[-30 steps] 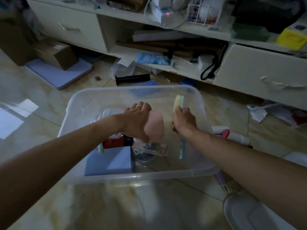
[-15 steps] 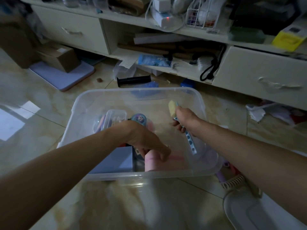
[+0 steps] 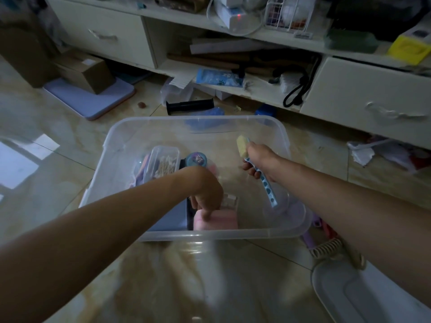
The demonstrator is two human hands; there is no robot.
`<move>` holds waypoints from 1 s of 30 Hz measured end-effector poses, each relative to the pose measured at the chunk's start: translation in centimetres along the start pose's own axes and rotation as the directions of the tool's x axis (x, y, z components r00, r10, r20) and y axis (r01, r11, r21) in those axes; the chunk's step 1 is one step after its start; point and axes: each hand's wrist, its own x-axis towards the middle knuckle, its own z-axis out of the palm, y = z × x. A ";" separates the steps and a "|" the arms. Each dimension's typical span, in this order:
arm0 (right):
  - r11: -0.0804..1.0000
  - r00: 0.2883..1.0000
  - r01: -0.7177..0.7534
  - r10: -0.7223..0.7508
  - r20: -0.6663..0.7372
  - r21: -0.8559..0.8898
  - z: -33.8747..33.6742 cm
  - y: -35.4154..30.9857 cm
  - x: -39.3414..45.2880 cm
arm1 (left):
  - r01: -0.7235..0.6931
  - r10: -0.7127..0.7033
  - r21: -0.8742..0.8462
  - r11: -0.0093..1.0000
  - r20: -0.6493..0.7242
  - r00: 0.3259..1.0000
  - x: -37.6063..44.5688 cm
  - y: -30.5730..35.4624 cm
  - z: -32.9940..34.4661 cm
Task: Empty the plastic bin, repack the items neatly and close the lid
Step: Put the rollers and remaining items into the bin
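Note:
A clear plastic bin (image 3: 286, 141) stands open on the tiled floor. My left hand (image 3: 205, 194) reaches down inside it and grips a pink soft pad (image 3: 221, 221) set against the near wall, next to a blue-grey box (image 3: 173, 221). My right hand (image 3: 258, 159) holds a brush with a blue dotted handle (image 3: 268, 190) and a yellow sponge head (image 3: 241, 145) above the bin's right half. A clear box of cotton swabs (image 3: 164, 162) and a round purple-topped tin (image 3: 197, 159) lie at the bin's left. The bin's lid (image 3: 373, 297) lies on the floor at the lower right.
A low white cabinet with drawers (image 3: 363, 101) and a cluttered open shelf runs along the back. A black tube (image 3: 190, 106) lies behind the bin. A cardboard box (image 3: 86, 71) sits on a lavender mat at the left. A comb (image 3: 326, 249) and small items lie right of the bin.
My left hand carried the pink pad from the bin's middle down to the near wall. My right hand raised the brush slightly and tilted its handle toward me.

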 end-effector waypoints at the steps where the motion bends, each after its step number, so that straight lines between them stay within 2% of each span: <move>1: 1.000 1.000 -0.003 0.003 0.003 0.008 -0.1 0.0 0.0 | -0.001 0.001 0.016 1.000 0.005 1.000 -0.1 0.0 0.1; 5: 0.999 0.999 -0.032 0.031 0.026 0.038 -0.3 0.2 0.0 | 0.007 -0.004 0.218 0.976 -0.017 1.000 0.6 0.4 1.0; 9: 0.999 0.998 -0.037 0.036 0.044 0.032 0.0 0.4 0.3 | 0.052 -0.014 0.311 0.949 -0.122 0.992 0.8 1.5 2.4; 13: 0.999 0.997 -0.037 0.036 0.071 0.016 0.4 0.7 0.4 | 0.079 -0.039 0.236 0.968 -0.172 0.984 0.7 2.2 2.6; 15: 0.999 0.997 -0.034 0.033 0.071 0.010 0.6 0.7 0.3 | 0.033 0.006 0.197 0.980 -0.196 0.981 0.8 2.3 2.1; 18: 1.000 0.996 -0.029 0.029 0.083 0.004 0.9 0.6 0.2 | -0.025 0.078 0.237 0.971 -0.216 0.973 1.2 2.5 2.2; 20: 1.000 0.996 -0.017 0.017 0.085 -0.003 1.0 0.6 0.4 | -0.006 0.062 0.247 0.969 -0.220 0.973 1.9 2.4 2.9; 22: 1.000 0.997 -0.007 0.008 0.081 -0.008 1.2 0.7 0.5 | -0.015 0.083 0.220 0.975 -0.301 0.950 2.3 1.9 3.4; 25: 1.000 0.998 0.001 -0.001 0.064 -0.008 1.6 1.0 0.6 | -0.012 0.056 0.096 0.995 -0.476 0.878 2.5 1.4 4.1; 28: 1.000 0.998 -0.008 0.008 0.062 0.006 2.4 1.1 0.4 | 0.128 0.031 0.237 0.963 -0.570 0.821 1.9 1.8 4.8; 30: 1.000 0.997 0.005 -0.006 0.074 0.014 3.1 0.5 0.4 | 0.116 0.047 0.238 0.964 -0.587 0.808 2.4 1.0 5.2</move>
